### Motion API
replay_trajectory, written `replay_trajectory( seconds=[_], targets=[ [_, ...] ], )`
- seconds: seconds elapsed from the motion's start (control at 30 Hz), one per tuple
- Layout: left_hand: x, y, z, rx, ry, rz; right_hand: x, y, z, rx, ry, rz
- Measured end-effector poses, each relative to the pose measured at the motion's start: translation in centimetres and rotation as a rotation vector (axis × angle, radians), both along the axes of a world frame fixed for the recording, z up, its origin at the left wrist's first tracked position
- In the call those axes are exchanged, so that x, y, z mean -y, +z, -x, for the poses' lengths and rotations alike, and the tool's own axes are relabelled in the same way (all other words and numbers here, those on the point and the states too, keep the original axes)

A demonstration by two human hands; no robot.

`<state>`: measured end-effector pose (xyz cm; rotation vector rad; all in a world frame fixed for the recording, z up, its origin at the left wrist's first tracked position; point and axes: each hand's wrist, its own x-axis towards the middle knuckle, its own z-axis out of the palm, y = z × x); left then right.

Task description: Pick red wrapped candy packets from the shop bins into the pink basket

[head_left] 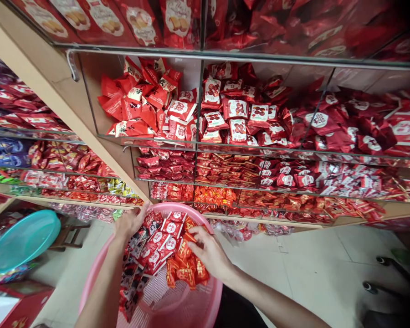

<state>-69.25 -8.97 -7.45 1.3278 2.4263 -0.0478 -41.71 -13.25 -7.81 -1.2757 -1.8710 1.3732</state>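
A pink plastic basket [89, 291] with a mesh bottom stands low in front of me. Small wrapped candies lie inside it: red packets with white labels [159, 241] in the middle, dark patterned packets [131, 273] on the left, and orange packets [187, 266] on the right. My left hand [131, 224] is closed at the basket's far left rim, its fingers partly hidden. Over the orange packets is my right hand [210, 253], its thumb and forefinger curved and apart. I see nothing held between them.
Glass-fronted shelves hold red candy packets [239, 109] in divided bins. Orange candies [213, 196] fill a low bin just beyond the basket. A wooden post [64, 100] divides the shelving. At left, a turquoise basin [23, 241] sits by a stool; dark chair wheels [382, 262] show at right.
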Motion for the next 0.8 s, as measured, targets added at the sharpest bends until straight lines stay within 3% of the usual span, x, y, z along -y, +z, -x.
replay_trajectory(
  seconds=[0.2,0.33,0.47,0.57,0.67,0.8],
  targets=[
    [-0.5,0.2,-0.2,0.017,-0.001,0.015,0.9,0.8,-0.7,0.167,0.047,-0.175],
    [-0.6,0.3,-0.2,0.044,0.003,0.015,0.0,0.5,-2.2,0.242,-0.043,-0.202],
    [-0.6,0.4,-0.1,0.025,0.015,0.011,-5.2,-2.8,-5.0,0.267,-0.294,-0.224],
    [-0.4,0.3,0.2,0.019,0.027,0.025,-10.2,-6.3,-7.0,0.528,-0.51,-0.231],
    [-0.1,0.1,0.8,0.035,0.036,0.043,-13.8,-9.0,-7.7,0.648,-0.588,-0.205],
    [0.3,-0.1,1.4,0.01,0.045,0.046,-16.0,-10.6,-7.3,0.75,-0.591,-0.174]
  ],
)
